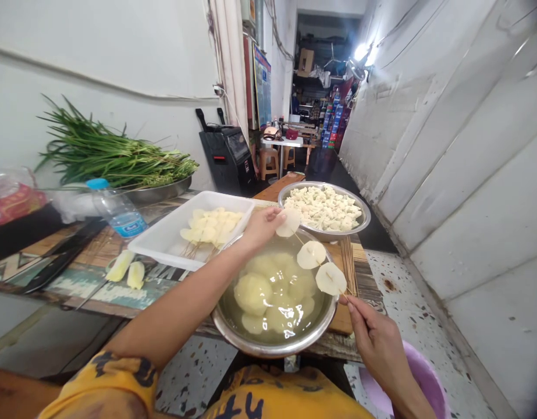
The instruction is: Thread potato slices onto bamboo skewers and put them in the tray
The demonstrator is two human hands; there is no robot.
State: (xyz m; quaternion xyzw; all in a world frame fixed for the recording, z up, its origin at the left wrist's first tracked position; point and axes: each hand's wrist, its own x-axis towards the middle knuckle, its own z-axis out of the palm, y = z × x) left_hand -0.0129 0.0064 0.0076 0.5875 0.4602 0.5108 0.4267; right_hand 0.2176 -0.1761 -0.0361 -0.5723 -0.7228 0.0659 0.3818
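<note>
Above the right side of a metal bowl (220, 326), my right hand (377, 334) is closed on the lower end of a thin wooden skewer (299, 237). Two pale, round potato slices (331, 279) are threaded on it, spaced apart. At its upper end my left hand (263, 228) pinches a third potato slice (288, 222), at the skewer's tip. Water fills the bowl, with several potato slices (253, 294) lying in it. Beyond my left forearm stands a white plastic tray (157, 240) holding skewered slices (213, 226).
Behind the bowl is a metal basin (367, 218) of cauliflower pieces (323, 206). Bare skewers (349, 265) lie on the table to the right. At left are a water bottle (117, 209), a long knife (54, 267) and a basin of green leafy vegetables (115, 154). A purple tub (425, 372) stands below right.
</note>
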